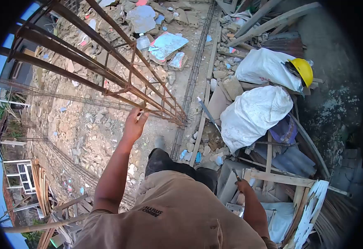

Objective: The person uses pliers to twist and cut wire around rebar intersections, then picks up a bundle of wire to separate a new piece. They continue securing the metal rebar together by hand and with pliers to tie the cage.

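A column cage of rusty rebar [125, 64] stands upright in front of me, its bars tied by square stirrups and its foot by the long floor cage. My left hand [135, 123] is at the cage's lower part, fingers closed on one of its bars. Low at my right side, my right hand [243, 186] is closed around a slim dark-handled tool [236, 174]. Its narrow end points up and away from me; I cannot make out its exact kind.
Two white sacks [258, 112] lie to the right, with a yellow hard hat [302, 72] on the farther one. A long rebar cage [194, 68] runs along the ground. Broken concrete [167, 45] and rubble lie ahead. Scrap wood [281, 177] is piled at the right.
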`<state>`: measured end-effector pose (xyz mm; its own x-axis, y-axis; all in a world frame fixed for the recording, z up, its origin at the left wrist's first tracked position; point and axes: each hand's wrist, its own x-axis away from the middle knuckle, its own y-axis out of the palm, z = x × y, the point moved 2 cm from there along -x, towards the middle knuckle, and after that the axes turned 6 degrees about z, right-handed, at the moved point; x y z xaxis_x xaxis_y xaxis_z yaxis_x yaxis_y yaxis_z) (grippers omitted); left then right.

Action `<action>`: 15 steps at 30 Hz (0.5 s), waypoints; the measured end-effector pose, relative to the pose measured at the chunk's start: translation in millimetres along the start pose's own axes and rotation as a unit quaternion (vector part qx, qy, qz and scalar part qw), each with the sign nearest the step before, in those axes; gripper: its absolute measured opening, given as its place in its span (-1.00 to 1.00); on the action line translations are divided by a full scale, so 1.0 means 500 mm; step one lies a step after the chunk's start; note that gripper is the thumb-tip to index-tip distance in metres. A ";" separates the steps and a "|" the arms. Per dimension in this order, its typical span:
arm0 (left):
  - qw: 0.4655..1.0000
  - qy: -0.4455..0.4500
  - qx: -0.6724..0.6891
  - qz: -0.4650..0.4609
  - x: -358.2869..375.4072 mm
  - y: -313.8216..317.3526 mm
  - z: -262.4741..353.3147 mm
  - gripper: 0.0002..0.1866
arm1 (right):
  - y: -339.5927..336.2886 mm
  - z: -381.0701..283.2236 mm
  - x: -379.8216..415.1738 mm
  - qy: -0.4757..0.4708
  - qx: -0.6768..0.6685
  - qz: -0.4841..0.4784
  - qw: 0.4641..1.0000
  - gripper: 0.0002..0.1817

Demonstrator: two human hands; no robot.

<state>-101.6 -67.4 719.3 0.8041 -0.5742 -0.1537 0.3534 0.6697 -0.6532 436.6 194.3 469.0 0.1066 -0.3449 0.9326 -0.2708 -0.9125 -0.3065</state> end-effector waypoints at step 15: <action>0.975 -0.126 0.111 -0.149 0.197 -0.122 -0.511 -0.60 | 0.198 -0.193 0.147 0.017 0.084 0.103 0.991 -0.67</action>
<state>-166.3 -285.3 554.6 0.7322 -0.6436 0.2227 0.6611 0.5931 -0.4596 325.2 99.7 525.6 0.0320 -0.5224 0.8521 -0.1203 -0.8483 -0.5156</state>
